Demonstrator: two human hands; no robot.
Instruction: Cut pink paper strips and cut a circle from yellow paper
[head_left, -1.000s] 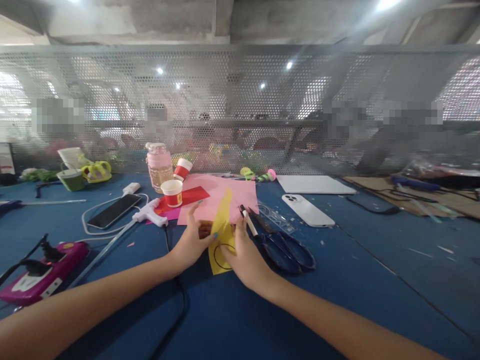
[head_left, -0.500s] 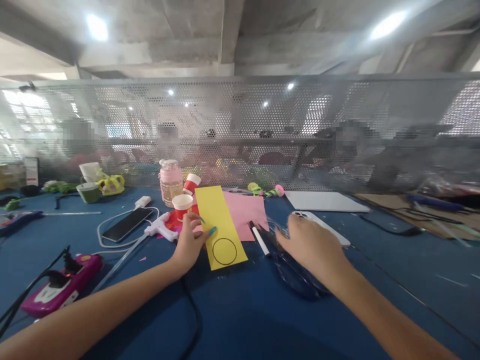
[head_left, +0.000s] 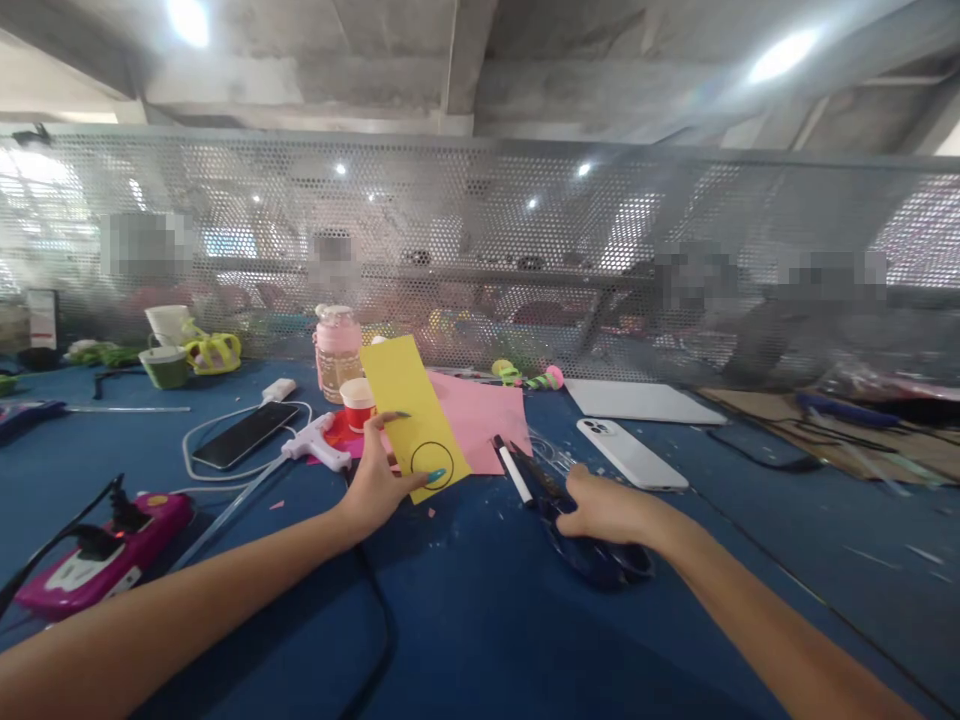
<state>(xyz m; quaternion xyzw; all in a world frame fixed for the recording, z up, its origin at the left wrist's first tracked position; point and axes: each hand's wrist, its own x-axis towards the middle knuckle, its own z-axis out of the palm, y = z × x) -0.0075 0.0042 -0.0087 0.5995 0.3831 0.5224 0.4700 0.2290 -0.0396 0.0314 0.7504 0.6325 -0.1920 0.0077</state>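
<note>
My left hand (head_left: 376, 482) pinches a yellow paper strip (head_left: 409, 410) with a black circle drawn near its lower end and holds it tilted up off the blue table (head_left: 480, 620). My right hand (head_left: 606, 510) lies closed over the handles of dark scissors (head_left: 592, 553) on the table to the right. A marker with a white barrel (head_left: 513, 470) lies between the two hands, beside a pink paper sheet (head_left: 484, 420).
A white glue gun (head_left: 319, 446), a red paper cup (head_left: 357, 402), a pink bottle (head_left: 337, 345) and a charging black phone (head_left: 241, 435) sit left of the paper. A white phone (head_left: 630, 452), a magenta device (head_left: 97, 555) and a mesh screen (head_left: 525, 250) are also here.
My right hand left the marker on the table and moved right and down onto the scissors. My left hand lifted the yellow strip off the table.
</note>
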